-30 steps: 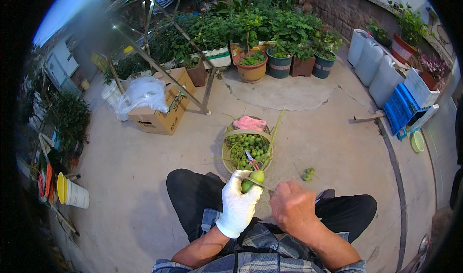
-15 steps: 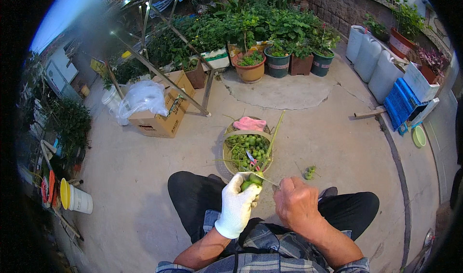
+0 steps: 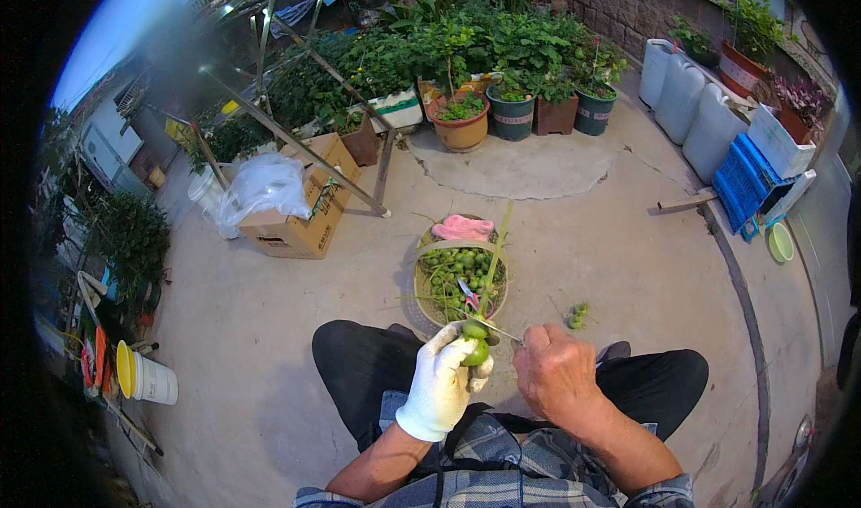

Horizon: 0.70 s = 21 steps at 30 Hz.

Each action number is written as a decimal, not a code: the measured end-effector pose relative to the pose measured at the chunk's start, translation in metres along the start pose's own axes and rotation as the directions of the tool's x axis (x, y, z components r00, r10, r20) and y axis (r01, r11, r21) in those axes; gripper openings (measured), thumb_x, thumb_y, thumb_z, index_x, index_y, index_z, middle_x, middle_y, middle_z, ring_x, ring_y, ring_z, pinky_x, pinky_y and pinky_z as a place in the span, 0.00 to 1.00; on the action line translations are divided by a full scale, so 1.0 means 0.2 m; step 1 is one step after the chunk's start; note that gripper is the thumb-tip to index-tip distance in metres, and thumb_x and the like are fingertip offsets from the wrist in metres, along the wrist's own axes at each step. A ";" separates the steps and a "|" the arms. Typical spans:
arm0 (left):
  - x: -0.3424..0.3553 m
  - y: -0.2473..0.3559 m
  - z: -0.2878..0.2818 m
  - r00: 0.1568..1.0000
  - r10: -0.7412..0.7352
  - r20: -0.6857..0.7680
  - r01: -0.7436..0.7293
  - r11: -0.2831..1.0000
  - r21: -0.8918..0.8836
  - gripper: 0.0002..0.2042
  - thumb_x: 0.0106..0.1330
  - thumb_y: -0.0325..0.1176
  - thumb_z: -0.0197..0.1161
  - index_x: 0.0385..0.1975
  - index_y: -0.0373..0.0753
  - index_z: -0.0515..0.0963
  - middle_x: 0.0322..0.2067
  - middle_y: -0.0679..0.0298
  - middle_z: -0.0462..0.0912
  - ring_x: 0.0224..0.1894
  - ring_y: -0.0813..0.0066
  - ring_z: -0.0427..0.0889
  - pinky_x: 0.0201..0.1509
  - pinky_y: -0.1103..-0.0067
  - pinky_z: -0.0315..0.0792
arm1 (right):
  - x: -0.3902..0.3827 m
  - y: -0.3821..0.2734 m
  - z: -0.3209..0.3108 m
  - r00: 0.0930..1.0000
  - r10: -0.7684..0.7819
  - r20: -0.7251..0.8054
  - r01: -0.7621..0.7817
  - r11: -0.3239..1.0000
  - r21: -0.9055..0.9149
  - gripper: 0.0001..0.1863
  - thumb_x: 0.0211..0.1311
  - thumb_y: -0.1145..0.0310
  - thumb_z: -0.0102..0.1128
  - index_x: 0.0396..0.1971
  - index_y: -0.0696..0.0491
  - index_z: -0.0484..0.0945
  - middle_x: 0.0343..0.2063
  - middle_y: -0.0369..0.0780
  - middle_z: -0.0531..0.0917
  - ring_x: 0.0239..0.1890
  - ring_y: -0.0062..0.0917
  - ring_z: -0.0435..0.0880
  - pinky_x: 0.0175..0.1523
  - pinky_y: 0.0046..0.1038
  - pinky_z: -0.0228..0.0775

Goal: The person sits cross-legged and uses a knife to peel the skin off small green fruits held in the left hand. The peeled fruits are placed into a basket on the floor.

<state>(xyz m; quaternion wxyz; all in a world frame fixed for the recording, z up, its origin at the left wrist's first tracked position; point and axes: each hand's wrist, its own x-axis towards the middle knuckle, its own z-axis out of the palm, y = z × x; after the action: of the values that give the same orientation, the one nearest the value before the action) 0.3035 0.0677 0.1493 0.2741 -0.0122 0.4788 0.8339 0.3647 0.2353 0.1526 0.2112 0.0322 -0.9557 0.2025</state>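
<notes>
In my white-gloved left hand (image 3: pixel 438 381) is a cluster of round green fruits (image 3: pixel 475 350), fingers wrapped around them. From its top a long green stalk (image 3: pixel 495 261) rises over the basket. My bare right hand (image 3: pixel 556 369) is closed on a thin pointed tool (image 3: pixel 504 331), perhaps a knife, whose tip reaches the stalk's base. Its handle is hidden in the fist. Just beyond my hands stands a woven basket (image 3: pixel 416 286) with many small green fruits (image 3: pixel 446 266), red-handled scissors (image 3: pixel 470 295) and a pink cloth (image 3: pixel 463 228).
A few green fruits on a twig (image 3: pixel 578 314) lie on the concrete right of the basket. A cardboard box (image 3: pixel 289 232) under a metal frame stands far left. Potted plants (image 3: pixel 462 131) line the back. White jugs (image 3: pixel 680 95) and a blue crate (image 3: pixel 746 185) are right, a bucket (image 3: pixel 154 373) left.
The fruits in my left hand have turned, so more of the lower one shows. The stalk leans further left. My right hand has shifted slightly, with the tool still at the stalk's base.
</notes>
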 end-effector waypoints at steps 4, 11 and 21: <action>0.00 0.00 -0.01 0.996 -0.067 0.051 0.069 0.996 -0.052 0.16 0.70 0.35 0.54 0.53 0.33 0.75 0.32 0.64 0.76 0.26 0.79 0.72 0.24 0.83 0.63 | 0.02 0.03 -0.01 0.996 -0.094 0.007 0.094 0.995 0.026 0.10 0.57 0.69 0.65 0.26 0.55 0.73 0.23 0.47 0.78 0.21 0.44 0.81 0.24 0.43 0.73; 0.04 -0.01 -0.06 0.976 -0.169 0.140 0.193 0.965 -0.178 0.17 0.71 0.38 0.54 0.53 0.35 0.75 0.37 0.58 0.80 0.24 0.79 0.66 0.23 0.82 0.62 | 0.01 0.02 -0.01 0.998 -0.055 0.015 0.055 0.998 0.020 0.10 0.56 0.69 0.65 0.25 0.56 0.73 0.24 0.47 0.78 0.23 0.43 0.82 0.25 0.42 0.74; 0.05 -0.01 -0.06 0.946 -0.260 0.194 0.314 0.886 -0.341 0.13 0.72 0.37 0.54 0.51 0.39 0.75 0.33 0.64 0.76 0.24 0.79 0.66 0.22 0.82 0.61 | 0.02 0.01 -0.02 1.000 0.006 0.013 -0.006 1.000 0.025 0.09 0.56 0.69 0.65 0.26 0.55 0.73 0.23 0.46 0.78 0.23 0.43 0.82 0.25 0.43 0.74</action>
<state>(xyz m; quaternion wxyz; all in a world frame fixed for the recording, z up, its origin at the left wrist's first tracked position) 0.2932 0.0636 0.1378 0.4210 -0.0743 0.2862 0.8575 0.3612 0.2395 0.1564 0.2040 0.0331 -0.9545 0.2149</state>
